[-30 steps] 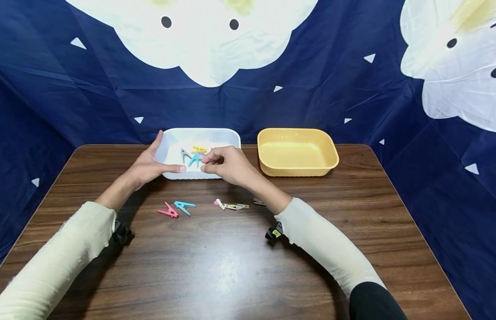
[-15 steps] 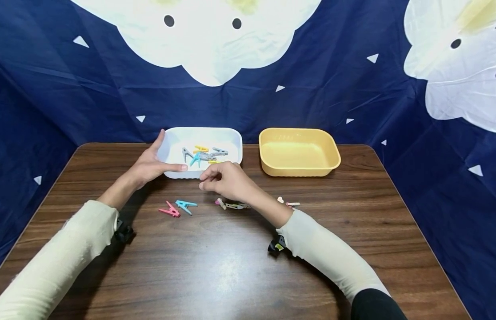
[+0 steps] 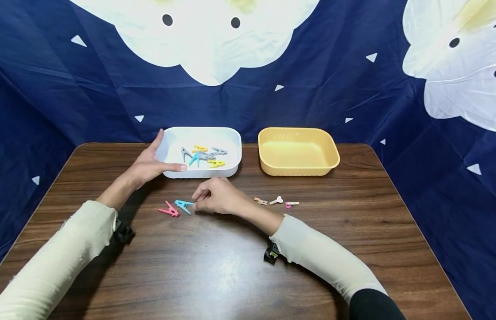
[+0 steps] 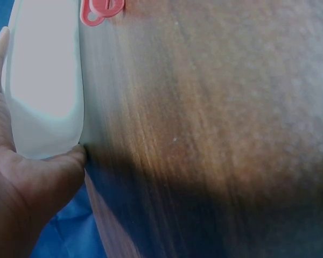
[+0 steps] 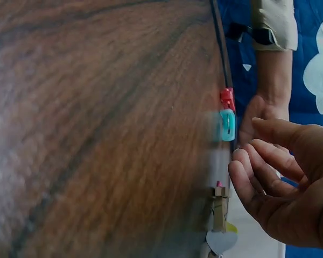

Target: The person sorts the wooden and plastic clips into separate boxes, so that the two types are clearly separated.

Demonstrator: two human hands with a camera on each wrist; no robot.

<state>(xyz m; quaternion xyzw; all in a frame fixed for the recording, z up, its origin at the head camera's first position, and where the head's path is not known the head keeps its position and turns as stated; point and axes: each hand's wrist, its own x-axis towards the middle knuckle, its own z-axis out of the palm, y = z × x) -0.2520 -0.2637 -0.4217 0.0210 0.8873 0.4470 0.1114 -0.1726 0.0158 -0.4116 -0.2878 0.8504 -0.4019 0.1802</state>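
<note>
My left hand [image 3: 148, 165] grips the left end of a white plastic bin [image 3: 200, 174], thumb along the front rim and fingers at the far side. Several grey, yellow and blue clothespins lie inside it. Over the table in front of the bin, my right hand [image 3: 219, 196] has its fingertips beside a blue clothespin [image 3: 184, 206]. In the right wrist view its fingers are loosely bent, with a gap between thumb and fingers, and the blue clothespin [image 5: 228, 126] lies just beyond them. A pink-red clothespin [image 3: 170, 210] rests left of the blue one.
A yellow bin [image 3: 298, 171] with nothing in it stands right of the white one. Small wooden clothespins [image 3: 276, 200] lie on the brown table [image 3: 184, 262], and some are hidden behind my right hand. A blue printed cloth [image 3: 248, 106] hangs behind the table.
My right hand has withdrawn from the white bin and moved toward the front and left, down to the blue clothespin. The left hand stays on the bin.
</note>
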